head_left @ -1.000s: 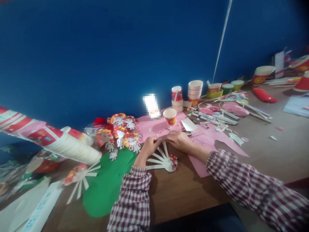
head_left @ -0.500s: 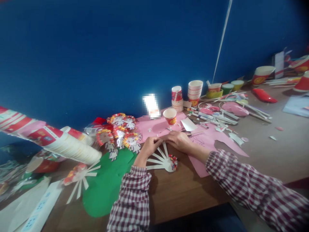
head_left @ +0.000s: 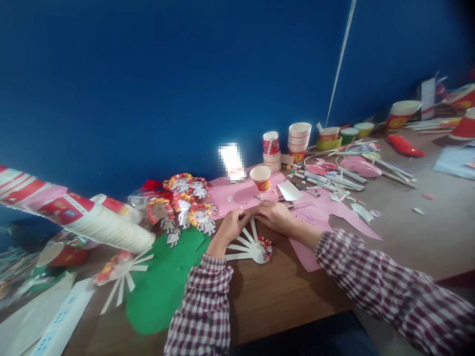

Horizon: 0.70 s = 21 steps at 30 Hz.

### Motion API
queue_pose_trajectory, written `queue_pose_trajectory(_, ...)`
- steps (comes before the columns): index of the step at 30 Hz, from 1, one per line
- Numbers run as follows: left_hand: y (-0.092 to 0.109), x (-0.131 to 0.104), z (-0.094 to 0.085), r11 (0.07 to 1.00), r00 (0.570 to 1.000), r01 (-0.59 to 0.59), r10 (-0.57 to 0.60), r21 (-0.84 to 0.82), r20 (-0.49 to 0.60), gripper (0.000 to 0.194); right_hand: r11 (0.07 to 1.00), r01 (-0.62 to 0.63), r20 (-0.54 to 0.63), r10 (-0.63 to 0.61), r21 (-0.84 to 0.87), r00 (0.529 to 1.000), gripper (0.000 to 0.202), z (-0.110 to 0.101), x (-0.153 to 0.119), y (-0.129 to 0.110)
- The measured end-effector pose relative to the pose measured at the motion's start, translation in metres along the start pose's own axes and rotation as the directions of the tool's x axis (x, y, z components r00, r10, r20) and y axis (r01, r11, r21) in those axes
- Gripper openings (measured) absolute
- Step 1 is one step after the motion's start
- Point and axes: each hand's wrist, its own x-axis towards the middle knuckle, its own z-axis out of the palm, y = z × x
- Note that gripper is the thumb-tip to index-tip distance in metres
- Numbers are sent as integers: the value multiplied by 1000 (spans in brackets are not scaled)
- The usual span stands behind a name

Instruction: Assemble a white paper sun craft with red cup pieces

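A paper cup cut into fanned white strips (head_left: 258, 252) lies in front of me, with a red and yellow patterned part at its right side. My left hand (head_left: 233, 226) is closed in a pinch at the far ends of its strips. Beside it, my right hand (head_left: 276, 216) reaches in from the right, fingers bent and closed at the same strip ends. The two hands' fingertips nearly meet; exactly what lies between them is partly hidden. Just beyond my hands stands a small paper cup (head_left: 261, 179) on pink paper (head_left: 237, 190).
Left of my hands lie green paper (head_left: 159, 296), another cut cup (head_left: 124, 269) and several paper lion figures (head_left: 183, 202). A long stack of cups (head_left: 107, 227) leans at the left. More stacked cups (head_left: 300, 136), markers (head_left: 334, 182) and scraps lie right, before a blue wall (head_left: 148, 89).
Both hands keep almost the same pose at the strip ends. The whole view has shifted very slightly; nothing else has visibly moved.
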Motion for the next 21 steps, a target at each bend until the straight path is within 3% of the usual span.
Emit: queue_pose_trajectory(21, -7, 2, 4, 998, 999, -29, 30, 56, -11, 32, 995, -53, 56, 58, -86, 997, 27, -1, 3, -6)
